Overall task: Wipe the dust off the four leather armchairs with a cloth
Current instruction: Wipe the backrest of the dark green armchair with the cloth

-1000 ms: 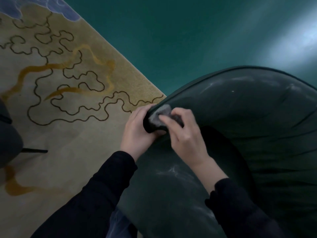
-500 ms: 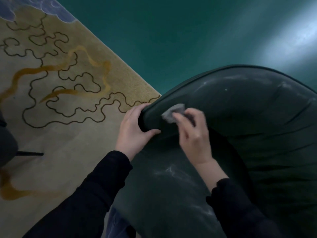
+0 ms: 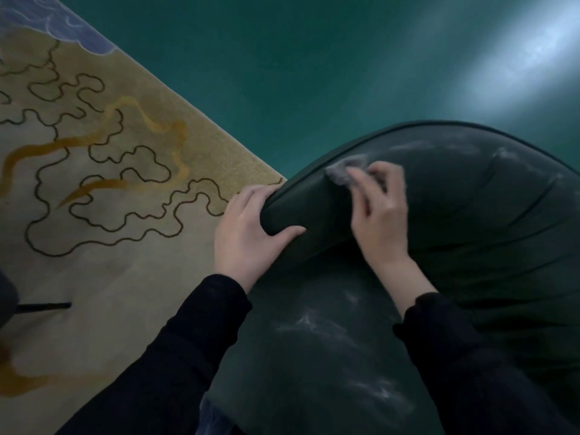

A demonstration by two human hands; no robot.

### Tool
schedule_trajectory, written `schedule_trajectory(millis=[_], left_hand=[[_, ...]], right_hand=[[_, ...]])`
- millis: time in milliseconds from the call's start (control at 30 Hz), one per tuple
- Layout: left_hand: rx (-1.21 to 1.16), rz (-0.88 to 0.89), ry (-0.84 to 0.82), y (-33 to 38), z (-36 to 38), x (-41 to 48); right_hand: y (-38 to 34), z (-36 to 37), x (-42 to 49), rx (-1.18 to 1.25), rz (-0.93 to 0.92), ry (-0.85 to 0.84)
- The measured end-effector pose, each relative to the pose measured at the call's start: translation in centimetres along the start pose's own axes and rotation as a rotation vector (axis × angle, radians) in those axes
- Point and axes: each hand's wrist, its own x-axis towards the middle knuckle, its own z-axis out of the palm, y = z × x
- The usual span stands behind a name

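A bare teal floor [image 3: 282, 73] lies open beyond the one armchair [image 3: 486, 230] in view, a pale glare on it above the chair's far rim. One tan rug [image 3: 110, 246] with dark looping lines runs to the left of the armchair, its straight edge meeting the chair's arm tip. The dark green leather shows whitish dust streaks [image 3: 310, 321] on the near side. Two hands work: the left hand [image 3: 248, 233] clasps the arm's rounded end, fingers wrapped round the outside, thumb across the front. The right hand [image 3: 383, 221], blurred, pinches the single grey cloth [image 3: 343, 171] against the arm's piped top edge.
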Motion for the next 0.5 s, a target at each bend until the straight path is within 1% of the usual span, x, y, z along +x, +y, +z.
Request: schedule_trajectory(millis=[67,100,133,200,267,300,333,400,500], left_hand=[[-0.005,0.004,-0.003,0.0,0.0,0.0],[0.003,0.007,-0.009,0.0,-0.1,0.0],[0.02,0.01,-0.021,0.1,-0.2,0.1],[0.079,0.03,-0.061,0.5,-0.6,0.4],[0.15,0.066,-0.121,1.2,-0.9,1.2],[0.184,0.086,-0.153,1.7,-0.9,1.8],[0.219,0.11,-0.184,2.2,-0.8,2.6],[0.275,0.158,-0.237,3.3,-0.1,4.4],[0.351,0.191,-0.267,4.5,1.4,5.9]], right_hand=[[1.0,-0.5,0.7,0.0,0.188,0.069],[0.8,-0.5,0.9,0.004,0.229,0.087],[0.3,-0.4,0.9,0.01,0.216,0.096],[-1.3,0.0,0.5,0.027,0.051,0.051],[-2.3,0.3,0.0,0.028,-0.13,-0.064],[-2.1,0.3,0.1,0.024,-0.165,-0.1],[-1.4,0.2,0.4,0.016,-0.159,-0.104],[0.5,-0.2,1.3,-0.019,-0.061,-0.04],[3.6,-1.3,2.4,-0.083,0.184,0.059]])
